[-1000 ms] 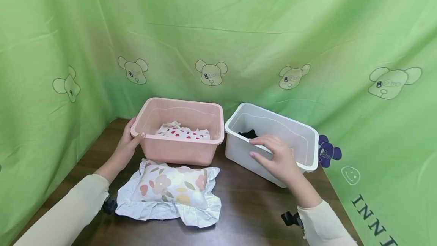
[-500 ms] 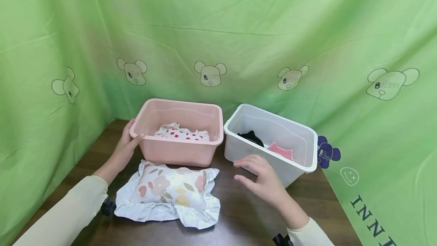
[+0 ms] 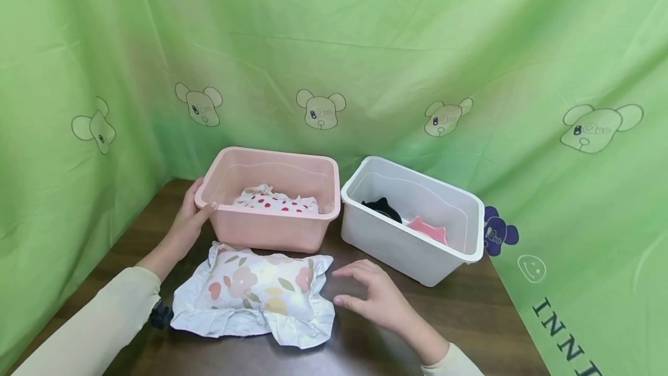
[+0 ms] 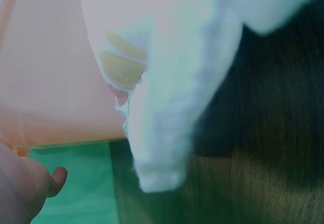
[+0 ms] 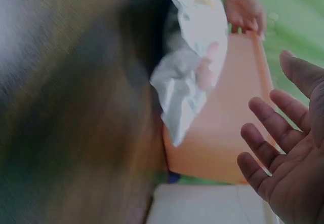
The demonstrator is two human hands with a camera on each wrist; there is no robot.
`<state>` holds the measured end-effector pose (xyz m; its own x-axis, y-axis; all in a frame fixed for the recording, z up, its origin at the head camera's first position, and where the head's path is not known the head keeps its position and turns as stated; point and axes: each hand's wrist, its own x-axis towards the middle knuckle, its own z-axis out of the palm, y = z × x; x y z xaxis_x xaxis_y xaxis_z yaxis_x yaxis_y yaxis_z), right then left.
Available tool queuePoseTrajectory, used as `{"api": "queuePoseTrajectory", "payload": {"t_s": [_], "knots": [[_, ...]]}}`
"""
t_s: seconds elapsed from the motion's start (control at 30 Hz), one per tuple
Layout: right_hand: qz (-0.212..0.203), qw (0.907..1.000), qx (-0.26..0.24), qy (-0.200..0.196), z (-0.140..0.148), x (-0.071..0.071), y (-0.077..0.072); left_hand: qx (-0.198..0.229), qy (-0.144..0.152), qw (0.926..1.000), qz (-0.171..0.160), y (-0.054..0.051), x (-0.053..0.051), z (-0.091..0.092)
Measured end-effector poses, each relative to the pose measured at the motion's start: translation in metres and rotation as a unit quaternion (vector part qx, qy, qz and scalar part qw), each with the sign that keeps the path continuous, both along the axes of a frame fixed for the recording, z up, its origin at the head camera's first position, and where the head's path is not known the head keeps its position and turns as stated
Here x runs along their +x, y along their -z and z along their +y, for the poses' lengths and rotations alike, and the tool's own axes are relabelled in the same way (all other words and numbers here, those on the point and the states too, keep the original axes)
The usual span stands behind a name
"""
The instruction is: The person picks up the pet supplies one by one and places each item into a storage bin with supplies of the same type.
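Observation:
At the left corner of a pink plastic bin [image 3: 271, 232], my left hand [image 3: 188, 219] grips the rim, thumb over the front edge. Inside that bin lies white fabric with red spots [image 3: 276, 201]. A small floral pillow with a white ruffled edge [image 3: 258, 286] lies on the table before the bin. My right hand [image 3: 378, 300] hovers just right of the pillow's ruffle, fingers spread and holding nothing. The right wrist view shows its palm and fingers [image 5: 273, 127] apart from the pillow. In the left wrist view the ruffle [image 4: 162, 148] is close and blurred.
To the right of the pink bin stands a white plastic bin [image 3: 388, 248], set at an angle. It holds a black item with pointed tips [image 3: 383, 209] and a pink one with a pointed edge [image 3: 428, 229]. A green curtain [image 3: 323, 45] hangs behind the brown table [image 3: 480, 318].
My right hand has moved from the white bin's front rim left and down towards the pillow, uncovering the pink item. The left hand stays on the pink bin.

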<state>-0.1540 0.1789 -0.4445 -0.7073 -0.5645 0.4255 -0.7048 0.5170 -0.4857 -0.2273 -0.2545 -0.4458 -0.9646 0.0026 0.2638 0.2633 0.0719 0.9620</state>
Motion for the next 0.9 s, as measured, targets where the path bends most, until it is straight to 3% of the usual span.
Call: {"api": "queuePoseTrajectory", "payload": {"t_s": [0.37, 0.6, 0.9], "knots": [[-0.063, 0.9972, 0.042, 0.003, -0.021, 0.006, 0.025, -0.003, -0.002, 1.0000, 0.003, -0.001, 0.000, -0.001], [-0.100, 0.9909, 0.084, 0.034, -0.036, 0.011, 0.036, -0.006, -0.002, 1.0000, -0.005, 0.001, -0.001, -0.001], [-0.116, 0.9840, 0.093, 0.097, -0.057, 0.010, 0.038, -0.014, -0.004, 0.9999, 0.004, 0.002, -0.002, -0.002]]}}
